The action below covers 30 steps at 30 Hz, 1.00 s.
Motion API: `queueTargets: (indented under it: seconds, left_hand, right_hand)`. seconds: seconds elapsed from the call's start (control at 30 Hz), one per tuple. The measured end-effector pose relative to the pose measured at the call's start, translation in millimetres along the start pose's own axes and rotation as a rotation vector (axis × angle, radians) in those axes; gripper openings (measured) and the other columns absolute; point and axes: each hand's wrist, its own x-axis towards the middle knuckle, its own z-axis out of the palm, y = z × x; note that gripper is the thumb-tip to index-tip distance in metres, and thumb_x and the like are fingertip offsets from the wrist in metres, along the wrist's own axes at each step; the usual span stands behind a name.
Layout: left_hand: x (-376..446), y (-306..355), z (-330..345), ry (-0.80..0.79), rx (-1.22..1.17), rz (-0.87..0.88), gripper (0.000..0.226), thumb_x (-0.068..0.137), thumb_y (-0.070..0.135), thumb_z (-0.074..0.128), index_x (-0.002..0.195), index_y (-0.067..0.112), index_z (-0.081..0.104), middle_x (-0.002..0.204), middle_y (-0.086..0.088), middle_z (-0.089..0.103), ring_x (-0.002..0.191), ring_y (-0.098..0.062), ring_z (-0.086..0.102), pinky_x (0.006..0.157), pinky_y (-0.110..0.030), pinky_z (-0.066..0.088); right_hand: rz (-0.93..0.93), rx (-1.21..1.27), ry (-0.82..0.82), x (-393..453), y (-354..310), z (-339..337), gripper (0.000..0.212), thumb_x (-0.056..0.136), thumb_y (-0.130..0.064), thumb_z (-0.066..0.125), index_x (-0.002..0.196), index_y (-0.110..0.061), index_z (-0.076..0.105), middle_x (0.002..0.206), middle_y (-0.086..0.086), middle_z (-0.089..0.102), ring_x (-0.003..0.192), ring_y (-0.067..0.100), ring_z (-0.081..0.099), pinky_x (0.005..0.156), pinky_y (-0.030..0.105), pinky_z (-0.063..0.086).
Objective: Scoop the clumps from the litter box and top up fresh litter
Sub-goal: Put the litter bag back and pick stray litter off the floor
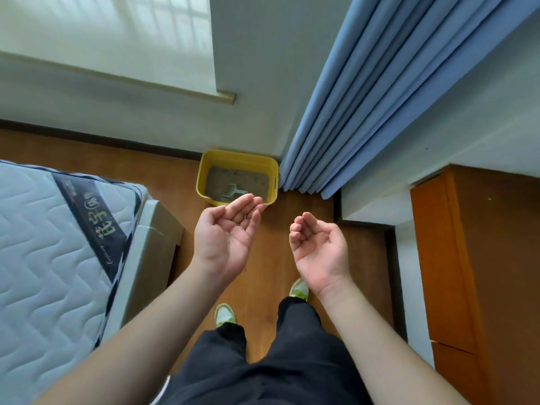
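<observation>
A yellow litter box (273,168) stands on the wooden floor against the wall, by the curtain's foot. Grey-brown litter (251,178) fills its bottom, and a pale grey scoop (232,190) lies in it near the front wall. My left hand (226,232) is held palm up in front of the box, fingers apart, its fingertips overlapping the box's front rim in view. A tiny dark speck sits near those fingers. My right hand (317,247) is also palm up, to the right and nearer me, fingers loosely curled, holding nothing.
A mattress (49,247) on a pale bed frame (152,241) fills the left. Blue curtains (365,106) hang at the right of the box. An orange-brown wooden cabinet (473,273) stands at the far right. My legs and shoes are on the floor strip between.
</observation>
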Motion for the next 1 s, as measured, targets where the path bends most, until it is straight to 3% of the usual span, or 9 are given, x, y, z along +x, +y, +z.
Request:
queueTargets:
  seconds: [0.1, 0.23, 0.43, 0.7, 0.9, 1.0]
  left_hand:
    - [-22, -5, 1, -0.040, 0.018, -0.026, 0.054, 0.101, 0.023, 0.025, 0.105, -0.005, 0.072, 0.117, -0.023, 0.068, 0.109, -0.032, 0.067, 0.099, -0.037, 0.050]
    - [-47, -19, 7, -0.143, 0.010, -0.057, 0.056, 0.102, 0.026, 0.024, 0.119, -0.007, 0.065, 0.125, -0.024, 0.064, 0.119, -0.034, 0.061, 0.107, -0.039, 0.043]
    - [-85, -59, 25, -0.231, 0.097, -0.105, 0.050, 0.102, 0.021, 0.026, 0.125, -0.012, 0.056, 0.126, -0.027, 0.062, 0.121, -0.035, 0.060, 0.108, -0.037, 0.044]
    - [-150, -171, 44, -0.309, 0.229, -0.249, 0.051, 0.101, 0.020, 0.029, 0.120, -0.015, 0.060, 0.124, -0.030, 0.062, 0.114, -0.034, 0.064, 0.090, -0.032, 0.056]
    - [-210, -274, 51, -0.370, 0.348, -0.405, 0.050, 0.100, 0.024, 0.029, 0.125, -0.009, 0.057, 0.124, -0.027, 0.063, 0.118, -0.035, 0.062, 0.106, -0.039, 0.046]
    - [-239, -313, 49, -0.379, 0.445, -0.463, 0.051, 0.101, 0.026, 0.028, 0.124, -0.007, 0.059, 0.124, -0.024, 0.064, 0.117, -0.034, 0.062, 0.107, -0.039, 0.043]
  right_hand:
    - [0.001, 0.018, -0.036, -23, 3, 6, 0.045, 0.100, -0.032, 0.037, 0.113, 0.001, 0.064, 0.104, 0.018, 0.068, 0.095, 0.026, 0.068, 0.082, 0.031, 0.058]
    - [-0.043, 0.039, -0.048, -48, -4, 6, 0.060, 0.101, -0.045, 0.029, 0.129, 0.002, 0.054, 0.127, 0.021, 0.061, 0.118, 0.030, 0.059, 0.102, 0.038, 0.046]
    - [-0.152, 0.078, -0.078, -100, -31, -21, 0.069, 0.100, -0.052, 0.026, 0.131, 0.003, 0.054, 0.132, 0.021, 0.057, 0.124, 0.030, 0.055, 0.107, 0.039, 0.039]
    - [-0.322, 0.193, -0.050, -208, -74, -117, 0.070, 0.098, -0.054, 0.031, 0.132, 0.004, 0.052, 0.135, 0.023, 0.054, 0.127, 0.032, 0.052, 0.110, 0.041, 0.036]
    - [-0.436, 0.296, 0.053, -294, -91, -204, 0.073, 0.097, -0.059, 0.027, 0.135, -0.001, 0.050, 0.137, 0.020, 0.053, 0.128, 0.032, 0.051, 0.112, 0.043, 0.032]
    - [-0.502, 0.358, 0.106, -331, -92, -237, 0.074, 0.097, -0.061, 0.025, 0.136, -0.003, 0.049, 0.137, 0.019, 0.054, 0.127, 0.031, 0.051, 0.112, 0.043, 0.033]
